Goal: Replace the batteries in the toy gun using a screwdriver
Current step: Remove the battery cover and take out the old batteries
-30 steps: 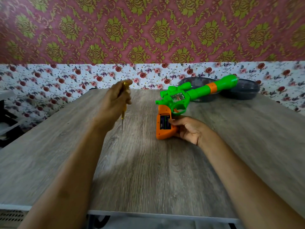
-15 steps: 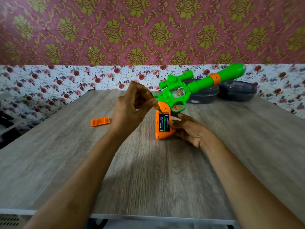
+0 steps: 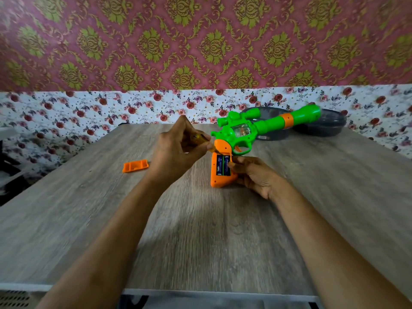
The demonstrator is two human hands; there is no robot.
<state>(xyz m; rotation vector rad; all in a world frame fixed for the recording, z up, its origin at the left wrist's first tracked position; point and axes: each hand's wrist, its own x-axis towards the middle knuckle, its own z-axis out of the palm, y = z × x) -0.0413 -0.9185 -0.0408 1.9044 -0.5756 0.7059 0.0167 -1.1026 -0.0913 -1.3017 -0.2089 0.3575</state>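
A green toy gun [image 3: 249,130] with an orange grip [image 3: 219,181] stands on its grip on the wooden table [image 3: 200,230], barrel pointing up to the right. The grip's battery compartment is open and shows two dark batteries [image 3: 223,165]. My right hand [image 3: 254,177] holds the grip from the right, a finger on the batteries. My left hand [image 3: 180,146] pinches a yellow-handled screwdriver [image 3: 201,139], its tip at the top edge of the compartment. The orange battery cover [image 3: 135,166] lies on the table to the left.
Two dark round lidded containers [image 3: 321,126] sit at the table's far right, behind the gun's barrel. Floral wallpaper backs the table. A white edge and a dark gap run along the table's near side.
My left hand brought the screwdriver from the left over to the gun's grip. The gun tipped more upright. The orange cover came into view on the table.
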